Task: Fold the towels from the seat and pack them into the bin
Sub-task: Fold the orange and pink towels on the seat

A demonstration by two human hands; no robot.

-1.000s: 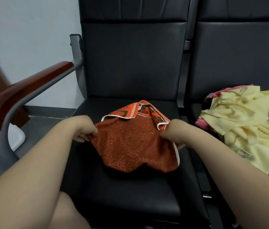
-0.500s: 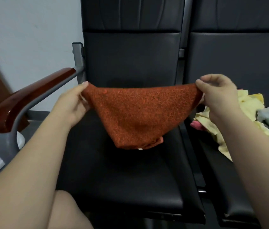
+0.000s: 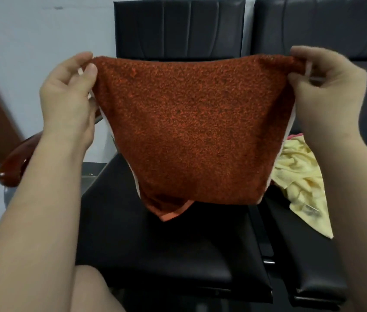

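the left hand point(image 3: 67, 97) pinches the upper left corner of the orange towel point(image 3: 191, 131) between thumb and fingers, and the right hand point(image 3: 329, 91) pinches the upper right corner the same way. between the two hands the top edge runs nearly level and taut, and the towel hangs in the air in front of the black seat point(image 3: 166, 248), clear of the cushion. its sides narrow toward the bottom, where a lighter orange hem corner pokes out below the lower left edge; a pale border shows along both sides. on the next seat point(image 3: 308, 266) to the right lies a rumpled yellow towel point(image 3: 302, 190), with a bit of pink cloth point(image 3: 296, 135) behind it. a wooden armrest point(image 3: 18, 163) stands to the left, partly behind the left forearm.
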